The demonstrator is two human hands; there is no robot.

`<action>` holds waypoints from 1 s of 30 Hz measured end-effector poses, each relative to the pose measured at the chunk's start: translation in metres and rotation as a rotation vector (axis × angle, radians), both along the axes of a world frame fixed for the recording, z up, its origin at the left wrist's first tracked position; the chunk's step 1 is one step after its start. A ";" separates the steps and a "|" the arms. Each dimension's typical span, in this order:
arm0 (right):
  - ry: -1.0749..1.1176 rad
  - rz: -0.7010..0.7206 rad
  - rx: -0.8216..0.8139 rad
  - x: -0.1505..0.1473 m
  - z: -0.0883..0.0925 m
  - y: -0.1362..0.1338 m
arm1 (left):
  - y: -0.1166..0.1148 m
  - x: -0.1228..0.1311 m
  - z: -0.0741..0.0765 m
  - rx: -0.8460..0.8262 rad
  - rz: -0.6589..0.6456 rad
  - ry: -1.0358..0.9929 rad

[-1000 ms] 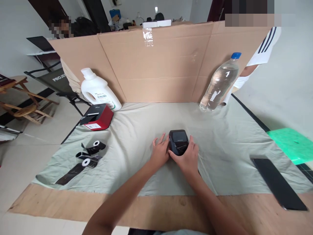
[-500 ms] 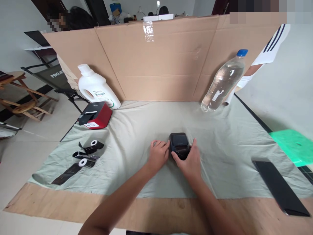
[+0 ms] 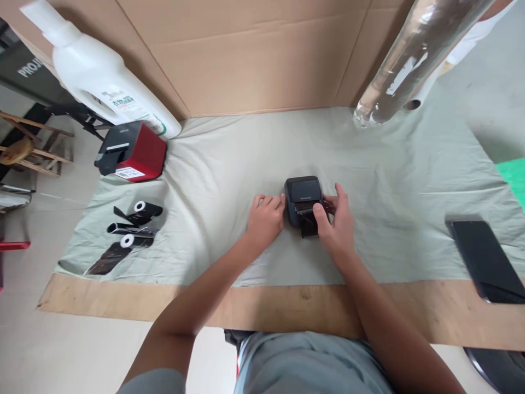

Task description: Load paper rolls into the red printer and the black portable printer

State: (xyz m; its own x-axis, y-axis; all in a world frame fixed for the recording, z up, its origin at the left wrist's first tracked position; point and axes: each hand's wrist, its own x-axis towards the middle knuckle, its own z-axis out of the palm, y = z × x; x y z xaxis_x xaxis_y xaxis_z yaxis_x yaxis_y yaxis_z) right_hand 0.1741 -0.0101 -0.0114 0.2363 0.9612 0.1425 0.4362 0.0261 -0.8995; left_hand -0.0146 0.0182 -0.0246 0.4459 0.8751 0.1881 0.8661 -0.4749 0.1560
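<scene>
A small black label printer [image 3: 302,198] sits mid-table on the pale green cloth [image 3: 229,164]. My left hand [image 3: 266,220] rests curled against the printer's left side, fingers bent and touching it. My right hand [image 3: 337,224] grips the printer's right front; the thumb presses on the dark strip of label tape [image 3: 308,225] that sticks out of the front slot, while the fingers wrap the right side.
A red and black printer [image 3: 132,152] and a white jug [image 3: 98,82] stand back left. Black label rolls [image 3: 133,227] lie at left. A clear water bottle [image 3: 404,60] leans back right. A black phone [image 3: 486,260] lies at right. A cardboard wall [image 3: 254,54] closes the back.
The camera has tilted down and moved closer. My right hand has shifted to the printer's right front, thumb now on the tape at the slot. The left hand stays beside the printer.
</scene>
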 end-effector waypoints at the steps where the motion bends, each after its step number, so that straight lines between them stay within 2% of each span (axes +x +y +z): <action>1: 0.009 -0.003 0.002 0.000 0.000 0.000 | 0.000 0.000 -0.001 -0.001 -0.001 -0.008; 14: -0.017 -0.049 0.062 -0.001 -0.001 0.001 | 0.000 0.006 -0.001 0.031 0.005 -0.060; 18: 0.041 -0.087 0.024 0.005 0.003 0.004 | 0.001 0.000 -0.002 -0.049 0.079 -0.202; 22: 0.112 -0.095 0.077 0.006 0.011 0.005 | 0.001 -0.001 -0.001 -0.108 0.133 -0.385; 26: 0.175 -0.056 0.122 0.004 0.017 0.015 | -0.001 0.001 0.001 -0.131 0.126 -0.442; 30: 0.207 0.070 0.134 0.014 0.014 0.041 | -0.001 0.001 0.003 -0.154 0.157 -0.450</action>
State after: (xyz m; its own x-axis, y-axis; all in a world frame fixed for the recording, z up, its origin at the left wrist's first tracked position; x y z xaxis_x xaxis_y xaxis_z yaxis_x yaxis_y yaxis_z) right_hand 0.1879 0.0312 0.0030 0.2072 0.9521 0.2249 0.2356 0.1745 -0.9561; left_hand -0.0132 0.0174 -0.0215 0.2111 0.9578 0.1949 0.7557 -0.2864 0.5889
